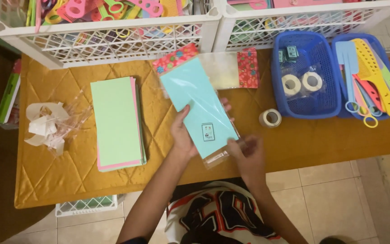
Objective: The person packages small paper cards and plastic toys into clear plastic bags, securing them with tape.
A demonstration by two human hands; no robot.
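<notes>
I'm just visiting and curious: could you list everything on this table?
Turquoise card in clear plastic sleeve: one, held at centre.
Stack of pastel paper sheets: one, green on top, pink beneath, left.
Crumpled clear bag of white strips: one, far left.
Red floral packets: two, behind the card.
White tape rolls: three, one on the cloth, two bagged in a basket.
Blue plastic baskets: two, right; one holds pastel combs.
White lattice crates: two, at the back.
Hands: left hand grips the card; right hand at the sleeve's bottom.
</notes>
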